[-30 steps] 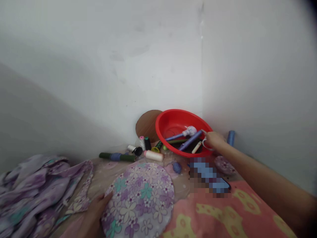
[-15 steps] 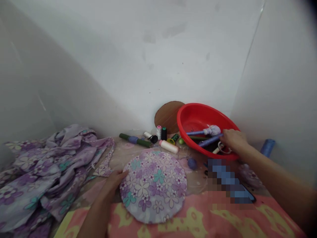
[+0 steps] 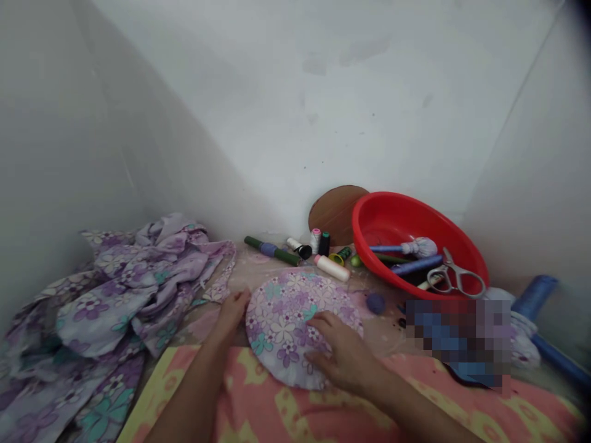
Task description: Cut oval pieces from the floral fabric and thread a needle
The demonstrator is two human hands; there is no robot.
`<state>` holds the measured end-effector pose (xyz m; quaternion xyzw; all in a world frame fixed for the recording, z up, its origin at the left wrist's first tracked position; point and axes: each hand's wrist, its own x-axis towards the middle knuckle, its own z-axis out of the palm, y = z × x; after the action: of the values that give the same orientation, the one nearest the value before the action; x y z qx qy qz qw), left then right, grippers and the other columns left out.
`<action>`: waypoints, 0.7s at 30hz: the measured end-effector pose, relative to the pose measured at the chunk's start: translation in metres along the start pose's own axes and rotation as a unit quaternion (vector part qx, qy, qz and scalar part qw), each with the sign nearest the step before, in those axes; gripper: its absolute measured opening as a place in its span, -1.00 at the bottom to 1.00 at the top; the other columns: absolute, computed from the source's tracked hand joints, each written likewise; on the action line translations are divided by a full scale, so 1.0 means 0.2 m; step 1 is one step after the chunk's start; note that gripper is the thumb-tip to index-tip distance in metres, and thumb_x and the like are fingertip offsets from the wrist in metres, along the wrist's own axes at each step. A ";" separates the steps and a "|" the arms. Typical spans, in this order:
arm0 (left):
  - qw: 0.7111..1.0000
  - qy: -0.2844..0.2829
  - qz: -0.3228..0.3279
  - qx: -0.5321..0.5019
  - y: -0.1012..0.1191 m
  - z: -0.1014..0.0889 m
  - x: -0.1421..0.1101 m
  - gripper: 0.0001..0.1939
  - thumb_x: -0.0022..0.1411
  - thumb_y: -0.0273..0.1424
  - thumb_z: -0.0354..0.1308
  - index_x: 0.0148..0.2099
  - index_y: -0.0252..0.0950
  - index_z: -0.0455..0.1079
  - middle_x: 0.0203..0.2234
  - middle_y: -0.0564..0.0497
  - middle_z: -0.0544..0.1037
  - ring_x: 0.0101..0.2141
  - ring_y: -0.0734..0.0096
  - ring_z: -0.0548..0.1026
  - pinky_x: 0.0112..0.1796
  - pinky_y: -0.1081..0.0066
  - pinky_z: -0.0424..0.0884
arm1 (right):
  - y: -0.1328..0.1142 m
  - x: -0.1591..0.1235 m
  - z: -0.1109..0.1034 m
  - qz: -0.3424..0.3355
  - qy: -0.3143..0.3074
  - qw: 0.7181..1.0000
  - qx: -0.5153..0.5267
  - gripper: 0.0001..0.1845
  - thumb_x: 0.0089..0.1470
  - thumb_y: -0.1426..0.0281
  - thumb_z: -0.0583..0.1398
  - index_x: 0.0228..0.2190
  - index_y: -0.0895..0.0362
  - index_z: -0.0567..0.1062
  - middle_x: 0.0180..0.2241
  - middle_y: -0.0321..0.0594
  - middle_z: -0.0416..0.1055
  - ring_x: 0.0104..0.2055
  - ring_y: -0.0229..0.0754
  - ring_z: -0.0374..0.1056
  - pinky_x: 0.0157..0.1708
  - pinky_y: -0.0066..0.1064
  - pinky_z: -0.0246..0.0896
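A round flat disc (image 3: 277,320) covered in purple flowered fabric lies in front of me, partly over a pink and yellow cloth. My left hand (image 3: 233,311) is closed at the disc's left rim, its fingertips against the edge. Above the disc's right side is my right hand (image 3: 344,354), thumb and fingers apart, holding nothing. Whether its fingertips touch the fabric I cannot tell. A pair of scissors (image 3: 455,277) rests on the near rim of the red basin (image 3: 415,212), handle loops towards me.
Crumpled flowered fabric (image 3: 133,295) is heaped at left. Thread spools (image 3: 316,241) and a green rod (image 3: 272,251) lie by the wall, near a brown board (image 3: 339,212). A blue ball (image 3: 375,303) and a blurred-out object (image 3: 457,338) lie right, with blue rolls (image 3: 535,298) beyond.
My right hand has left the scissors at the basin and come over the disc, its fingers now spread. My left hand stays at the disc's rim. The view has shifted left.
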<state>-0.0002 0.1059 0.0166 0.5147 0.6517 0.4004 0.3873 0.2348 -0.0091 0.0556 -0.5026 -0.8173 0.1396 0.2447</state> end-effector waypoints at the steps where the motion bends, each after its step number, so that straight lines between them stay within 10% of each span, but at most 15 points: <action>1: 1.000 -0.001 0.005 -0.003 0.00 -0.03 0.00 -0.62 0.05 -0.15 -0.14 -0.32 -0.38 0.28 -0.55 -0.07 0.50 -0.53 0.34 0.47 -0.57 0.45 0.33 | -0.03 -0.02 0.03 -0.027 -0.011 1.000 0.011 -0.55 -0.09 0.26 0.08 -0.11 0.12 0.27 -0.12 -0.13 0.21 -0.12 -0.16 0.14 -0.15 -0.36 0.07; 7: 0.995 -0.008 0.074 0.065 0.01 -0.24 -0.01 -0.57 0.04 -0.10 -0.15 -0.26 -0.36 0.26 -0.40 -0.13 0.50 -0.35 0.27 0.47 -0.39 0.35 0.36 | -0.06 -0.12 0.14 -0.135 -0.086 0.987 0.011 -0.37 -0.05 0.12 0.02 0.03 0.13 0.09 0.05 -0.11 0.05 0.07 -0.07 -0.05 0.05 -0.19 -0.17; 12: 0.974 -0.018 0.154 0.168 -0.06 -0.24 -0.08 -0.59 0.00 -0.16 -0.03 -0.14 -0.28 0.31 -0.10 -0.10 0.38 -0.01 0.19 0.21 -0.04 0.27 0.08 | -0.01 -0.11 0.22 -0.103 -0.139 0.984 -0.046 -0.33 0.00 0.08 -0.08 0.10 0.11 -0.06 0.15 -0.12 -0.17 0.17 -0.05 -0.28 0.10 -0.07 -0.44; 21: 0.838 -0.110 0.221 0.486 -0.23 -0.15 -0.17 -0.34 0.12 -0.04 -0.36 0.18 -0.29 -0.12 0.15 -0.04 -0.08 0.13 0.21 -0.23 0.04 0.12 -0.24 | -0.06 -0.25 0.16 -0.112 -0.182 0.976 -0.029 -0.34 -0.03 0.12 0.00 0.09 0.04 -0.04 0.16 -0.19 -0.24 0.18 -0.02 -0.36 0.10 -0.08 -0.45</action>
<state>-0.0388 0.0610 -0.0106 0.8078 0.5848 0.0479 0.0571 0.2275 -0.0588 0.0202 -0.3810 -0.9030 0.1767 0.0907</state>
